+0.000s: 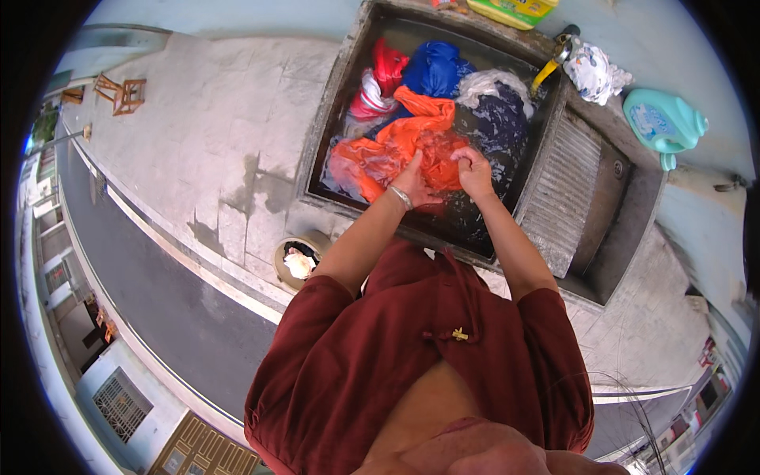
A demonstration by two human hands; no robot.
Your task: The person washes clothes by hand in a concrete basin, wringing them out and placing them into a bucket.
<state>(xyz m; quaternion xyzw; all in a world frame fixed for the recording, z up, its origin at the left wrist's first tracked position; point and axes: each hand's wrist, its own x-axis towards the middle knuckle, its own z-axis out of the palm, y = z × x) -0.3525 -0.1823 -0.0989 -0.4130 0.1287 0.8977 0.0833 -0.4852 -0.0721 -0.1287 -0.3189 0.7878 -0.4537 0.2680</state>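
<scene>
An orange garment (386, 148) lies wet in the water of a stone wash basin (323, 124). My left hand (418, 181), with a silver bangle at its wrist, rests against the garment's near edge, its fingers spread and partly in the water. At the garment's right edge is my right hand (474, 171), its fingers curled on a bit of the orange cloth. Farther back in the basin float a blue garment (436, 66), a red and white garment (380, 89), a dark navy garment (502, 127) and a pale grey cloth (490, 83).
Right of the basin is a ribbed stone washboard (561, 190). A yellow-spouted tap (546, 72), a bundled white cloth (594, 72) and a teal detergent bottle (662, 120) are on the back ledge, with a yellow container (516, 10). A bucket (282, 267) holding cloth stands at lower left.
</scene>
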